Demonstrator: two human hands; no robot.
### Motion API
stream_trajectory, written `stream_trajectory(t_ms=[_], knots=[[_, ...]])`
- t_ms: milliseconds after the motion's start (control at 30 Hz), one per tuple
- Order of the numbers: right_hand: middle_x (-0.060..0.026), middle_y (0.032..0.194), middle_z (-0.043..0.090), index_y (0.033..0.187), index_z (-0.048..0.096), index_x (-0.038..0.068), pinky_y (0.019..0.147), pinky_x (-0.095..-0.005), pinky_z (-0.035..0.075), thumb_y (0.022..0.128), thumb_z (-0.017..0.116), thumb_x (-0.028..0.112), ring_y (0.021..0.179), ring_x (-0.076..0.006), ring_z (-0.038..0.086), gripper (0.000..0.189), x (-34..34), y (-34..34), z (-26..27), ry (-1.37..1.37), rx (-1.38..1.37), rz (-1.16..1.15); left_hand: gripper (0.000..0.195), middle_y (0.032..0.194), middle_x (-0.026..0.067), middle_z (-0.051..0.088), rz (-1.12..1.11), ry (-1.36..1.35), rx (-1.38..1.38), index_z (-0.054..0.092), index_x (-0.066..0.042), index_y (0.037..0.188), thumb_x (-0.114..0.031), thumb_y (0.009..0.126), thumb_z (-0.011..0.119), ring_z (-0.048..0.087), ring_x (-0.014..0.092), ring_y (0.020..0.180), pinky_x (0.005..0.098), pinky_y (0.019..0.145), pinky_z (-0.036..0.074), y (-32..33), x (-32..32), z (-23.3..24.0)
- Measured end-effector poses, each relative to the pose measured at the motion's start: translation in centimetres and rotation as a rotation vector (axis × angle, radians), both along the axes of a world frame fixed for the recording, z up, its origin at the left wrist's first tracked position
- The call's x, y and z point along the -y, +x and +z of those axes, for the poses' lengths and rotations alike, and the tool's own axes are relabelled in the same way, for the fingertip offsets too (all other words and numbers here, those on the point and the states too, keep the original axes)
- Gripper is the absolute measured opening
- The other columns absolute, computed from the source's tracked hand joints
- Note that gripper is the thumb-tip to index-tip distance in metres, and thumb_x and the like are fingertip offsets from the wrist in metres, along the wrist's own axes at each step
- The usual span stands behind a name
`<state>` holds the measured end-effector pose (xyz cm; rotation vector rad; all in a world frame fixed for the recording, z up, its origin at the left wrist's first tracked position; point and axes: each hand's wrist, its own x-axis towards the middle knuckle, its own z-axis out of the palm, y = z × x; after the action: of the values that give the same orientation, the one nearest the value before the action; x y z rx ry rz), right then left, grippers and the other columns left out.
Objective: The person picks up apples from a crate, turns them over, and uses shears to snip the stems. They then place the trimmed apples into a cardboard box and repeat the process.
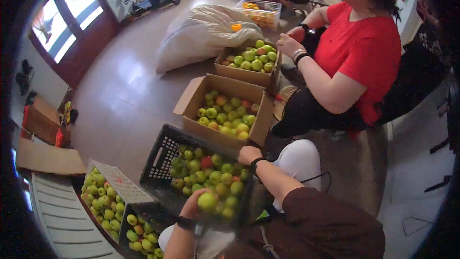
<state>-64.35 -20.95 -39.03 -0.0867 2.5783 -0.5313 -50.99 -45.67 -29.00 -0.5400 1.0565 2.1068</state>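
My left hand [192, 205] holds a yellow-green apple [207, 201] over the near side of a black plastic crate [161, 158]. Green and reddish apples [201, 176] fill much of that crate, and one of them is bright red. At the crate's far right corner, close to an open cardboard box [233, 88], is my right hand [249, 155] with its fingers curled. Whether anything is inside those fingers cannot be seen. More green, yellow and reddish apples [230, 115] lie in the cardboard box.
Beyond stands another cardboard box [244, 73] of apples, beside a large white sack [208, 32]. A co-worker in a red shirt [359, 46] sits at the right. A white crate [120, 178] and a dark crate [124, 228], both holding apples, stand at lower left.
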Motion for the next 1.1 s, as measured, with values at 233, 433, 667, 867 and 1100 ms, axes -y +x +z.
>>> stream_trajectory(t_ms=[233,433,667,867,1100], knots=[[-0.016,0.095,0.064,0.087,0.067,0.004,0.077,-0.0408,0.048,0.073,0.056,0.033,0.089,-0.0311,0.06,0.034,0.7,-0.4,-0.7,0.045,-0.031,-0.061,0.035,0.086,0.0079,0.062,0.295,-0.072,-0.045,0.057,-0.007,0.096,-0.04,0.088,0.049,0.061,0.023,0.078,0.0354,0.064,0.05,-0.2,2.5,-1.9],[-0.0198,0.102,0.06,0.104,0.054,0.003,0.081,-0.0417,0.046,0.071,0.058,0.032,0.096,-0.0336,0.057,0.044,0.9,0.5,-0.3,0.02,0.013,-0.112,0.033,0.098,0.0083,0.06,0.3,-0.138,-0.352,0.05,-0.005,0.107,-0.034,0.091,0.046,0.061,0.021,0.083,0.031,0.063,0.052,-0.5,3.2,-3.5],[-0.0195,0.108,0.052,0.105,0.051,0.0,0.084,-0.0436,0.042,0.073,0.06,0.021,0.1,-0.0352,0.05,0.04,8.3,4.0,1.3,-0.527,-0.644,-0.104,0.037,0.084,0.0068,0.06,0.317,-0.177,-0.243,0.053,-0.007,0.098,-0.041,0.091,0.04,0.056,0.018,0.062,0.0289,0.046,0.044,-0.7,2.8,-2.4],[-0.0169,0.102,0.057,0.108,0.051,0.0,0.08,-0.0351,0.045,0.085,0.054,0.027,0.092,-0.0283,0.057,0.036,14.3,8.7,7.0,-0.906,-0.236,-0.099,0.043,0.07,0.0043,0.056,0.451,-0.058,-0.181,0.054,-0.01,0.086,-0.048,0.091,0.035,0.047,0.014,0.048,0.0257,0.039,0.037,0.2,3.5,-1.5],[-0.0094,0.095,0.057,0.116,0.044,-0.001,0.074,-0.029,0.045,0.089,0.05,0.024,0.085,-0.0153,0.056,0.038,15.4,9.9,6.2,-0.993,-0.041,0.015,0.05,0.063,0.0001,0.057,0.592,-0.185,-0.165,0.057,-0.013,0.083,-0.056,0.088,0.032,0.049,0.01,0.045,0.0234,0.037,0.038,0.3,2.8,-0.4]])
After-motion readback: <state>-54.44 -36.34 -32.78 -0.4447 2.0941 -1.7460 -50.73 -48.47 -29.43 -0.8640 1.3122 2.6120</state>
